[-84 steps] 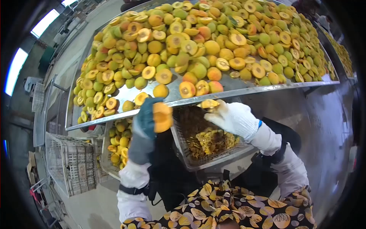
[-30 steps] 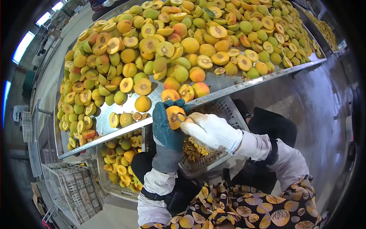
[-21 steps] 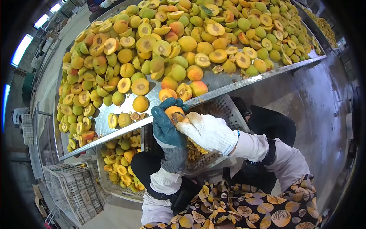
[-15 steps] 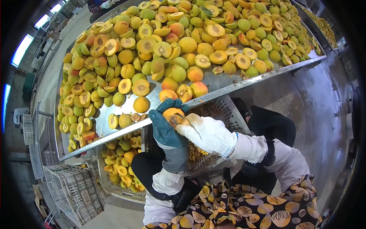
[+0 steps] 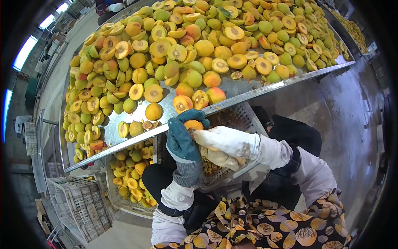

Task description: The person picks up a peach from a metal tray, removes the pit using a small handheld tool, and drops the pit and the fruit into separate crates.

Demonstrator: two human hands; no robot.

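Observation:
My left hand (image 5: 183,139), in a dark green coated glove, is closed around a halved peach (image 5: 193,125) just below the metal table's front edge. My right hand (image 5: 226,145), in a white knit glove, presses against the peach's cut side with curled fingers. Half a second ago a curved pitting knife showed in that hand; the glove now hides most of it. Beyond the edge, a heap of yellow, green and reddish peaches (image 5: 161,47), many cut in half with pits showing, covers much of the metal table (image 5: 166,106).
Below my hands stands a crate (image 5: 259,120) with pits and scraps. To its left, another crate (image 5: 132,209) holds halved peaches. An upright plastic crate (image 5: 83,207) is at the lower left. Part of another person (image 5: 116,7) shows at the top, beyond the table.
My right hand has rolled over, showing its palm side and hiding the knife's curved blade. My left hand has tilted and shifted slightly, covering more of the peach.

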